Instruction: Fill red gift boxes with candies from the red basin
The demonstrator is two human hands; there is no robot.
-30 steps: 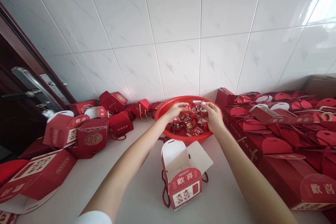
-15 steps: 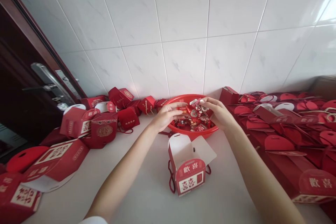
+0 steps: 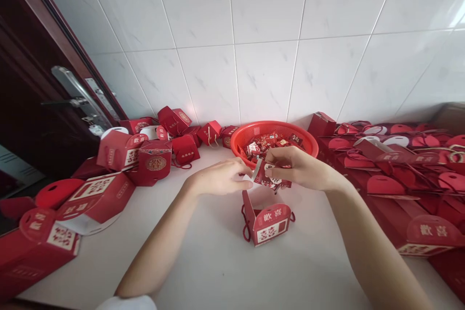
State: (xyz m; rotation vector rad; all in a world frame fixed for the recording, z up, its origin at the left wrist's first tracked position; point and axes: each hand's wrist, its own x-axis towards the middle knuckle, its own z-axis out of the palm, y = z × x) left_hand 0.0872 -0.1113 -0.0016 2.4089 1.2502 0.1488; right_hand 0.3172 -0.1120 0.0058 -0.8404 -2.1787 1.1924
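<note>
My right hand (image 3: pixel 303 168) pinches a red-and-white wrapped candy (image 3: pixel 269 174) between thumb and fingers, just above an open red gift box (image 3: pixel 271 227). Close by on the left, my left hand (image 3: pixel 221 175) has its fingers curled in toward the thumb; anything between them is hidden. The box stands upright on the table with a dark red cord loop on each side, its back part covered by my hands and the candy. Right behind is a red plastic basket (image 3: pixel 312 141) holding many small wrapped candies (image 3: pixel 271 141).
Red gift boxes (image 3: pixel 154 162) crowd the left side of the white table (image 3: pixel 203 261). Many more open boxes (image 3: pixel 392 184) fill the right. A tiled wall (image 3: pixel 267 77) rises behind the basket, and a dark door with a metal handle (image 3: pixel 78 89) is at the left.
Both hands have come out of the basket toward me and now hover over the gift box. The candy has moved with my right hand. The view has shifted slightly.
</note>
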